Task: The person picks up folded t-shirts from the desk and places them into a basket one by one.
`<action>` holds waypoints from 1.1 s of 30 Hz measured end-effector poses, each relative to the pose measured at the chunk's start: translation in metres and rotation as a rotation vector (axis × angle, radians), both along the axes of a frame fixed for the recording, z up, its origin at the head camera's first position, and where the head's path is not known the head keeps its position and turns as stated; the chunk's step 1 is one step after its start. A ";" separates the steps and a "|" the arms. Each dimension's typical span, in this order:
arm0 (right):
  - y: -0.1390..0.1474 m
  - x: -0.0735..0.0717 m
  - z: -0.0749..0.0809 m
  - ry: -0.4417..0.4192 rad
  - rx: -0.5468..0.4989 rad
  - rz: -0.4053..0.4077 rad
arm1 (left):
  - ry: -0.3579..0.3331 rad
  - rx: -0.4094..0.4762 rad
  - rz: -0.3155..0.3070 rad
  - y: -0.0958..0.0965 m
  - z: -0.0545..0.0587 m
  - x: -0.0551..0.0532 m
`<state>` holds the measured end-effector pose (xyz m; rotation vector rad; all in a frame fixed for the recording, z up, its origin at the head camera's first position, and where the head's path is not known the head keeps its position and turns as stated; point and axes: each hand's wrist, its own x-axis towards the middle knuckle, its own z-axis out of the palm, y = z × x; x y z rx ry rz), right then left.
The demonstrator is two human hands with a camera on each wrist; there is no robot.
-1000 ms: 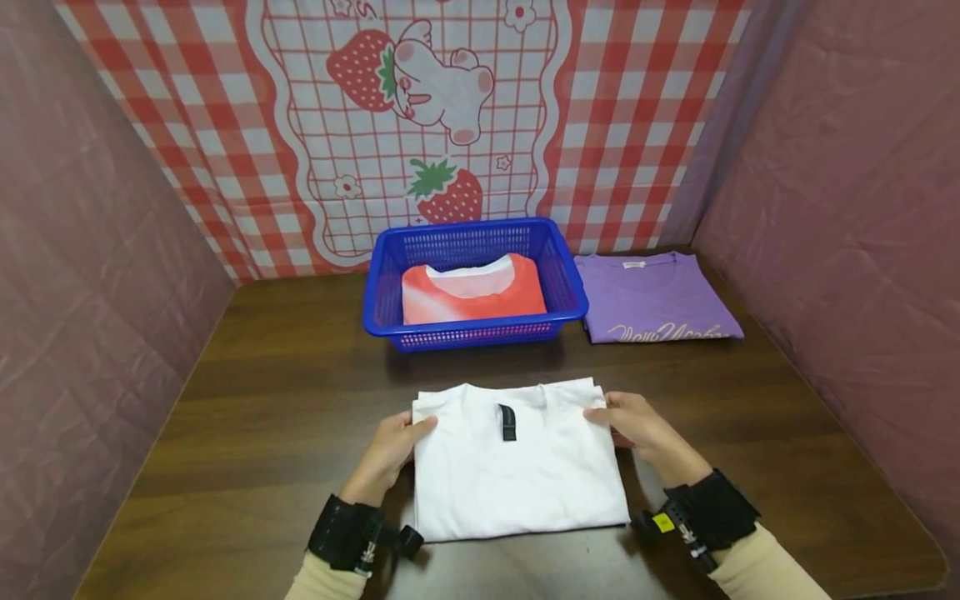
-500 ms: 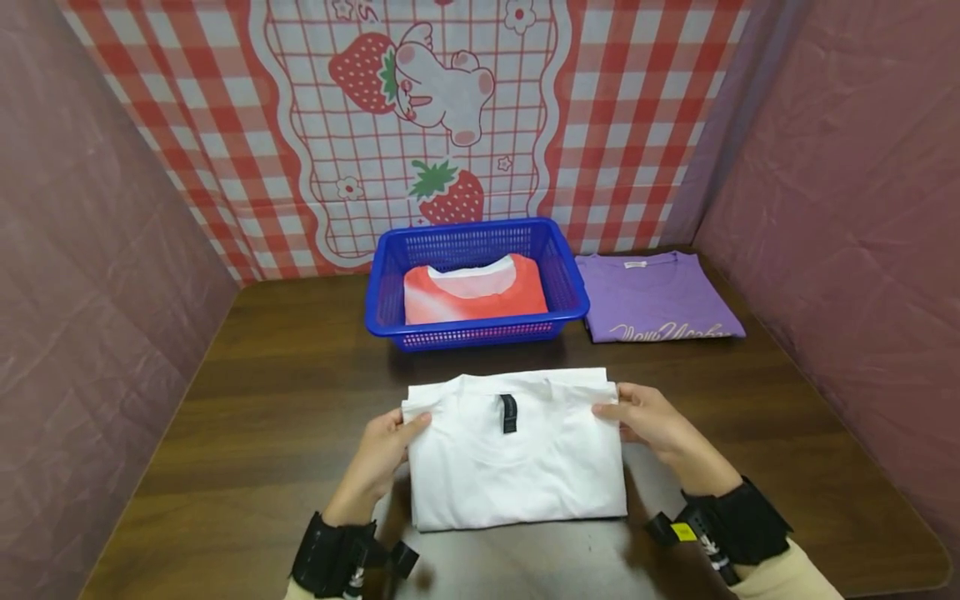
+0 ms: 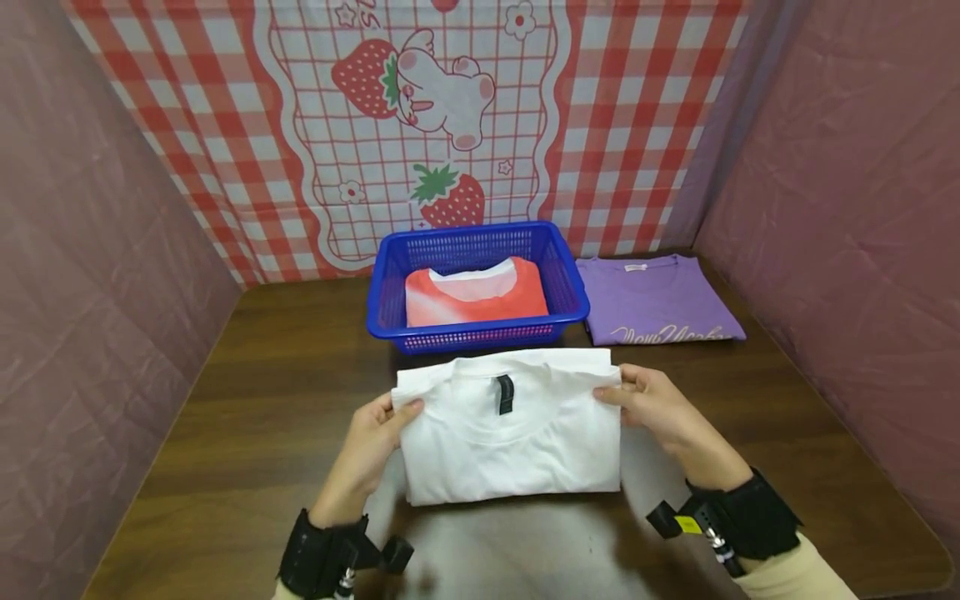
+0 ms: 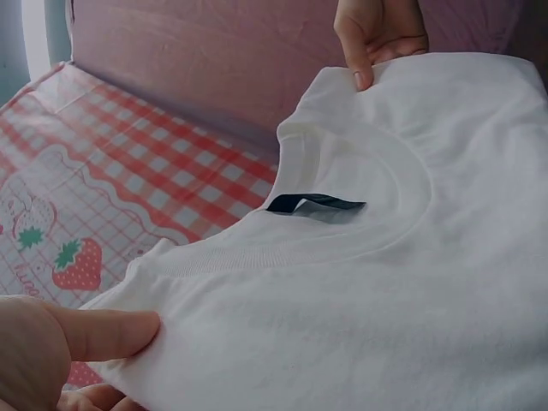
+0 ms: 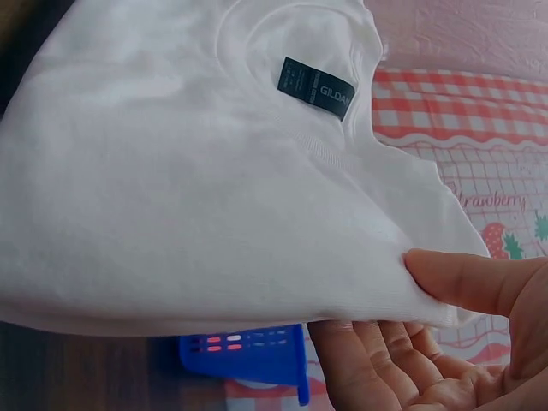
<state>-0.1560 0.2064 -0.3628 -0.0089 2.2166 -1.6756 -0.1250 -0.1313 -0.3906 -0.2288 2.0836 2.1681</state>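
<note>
A folded white T-shirt (image 3: pixel 510 450) with a black neck label (image 3: pixel 505 394) spans the space between my two hands. My left hand (image 3: pixel 372 437) pinches its upper left corner, thumb on top and fingers underneath. At the upper right corner, my right hand (image 3: pixel 660 408) grips it the same way; the right wrist view shows the thumb (image 5: pixel 471 278) above the cloth and the fingers (image 5: pixel 377 360) below. The shirt's far edge is raised, close in front of the blue basket (image 3: pixel 480 332). Inside that basket lies a folded red and white shirt (image 3: pixel 480 304).
A folded purple T-shirt (image 3: pixel 656 300) with pale lettering lies right of the basket on the brown wooden table (image 3: pixel 247 417). A red checked strawberry cloth (image 3: pixel 630 108) hangs behind. Pink fabric walls (image 3: pixel 840 208) stand at both sides.
Both hands have lifted the white T-shirt's far edge and carried it away from me, toward the basket. The basket and the purple shirt have stayed in place.
</note>
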 end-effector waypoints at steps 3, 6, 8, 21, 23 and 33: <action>-0.001 -0.002 0.005 0.015 -0.013 -0.002 | 0.018 -0.009 0.005 -0.001 0.006 -0.002; -0.002 -0.004 0.011 0.036 -0.017 -0.009 | 0.037 -0.035 0.010 -0.001 0.011 -0.006; -0.003 -0.006 0.014 0.053 -0.011 -0.012 | 0.048 -0.055 0.015 -0.001 0.015 -0.009; -0.009 -0.020 0.032 0.117 0.019 -0.032 | 0.107 -0.063 0.052 -0.002 0.032 -0.026; -0.010 -0.023 0.034 0.129 0.033 -0.040 | 0.118 -0.080 0.060 -0.002 0.035 -0.029; -0.018 -0.044 0.050 0.191 0.069 -0.099 | 0.164 -0.108 0.082 0.001 0.050 -0.049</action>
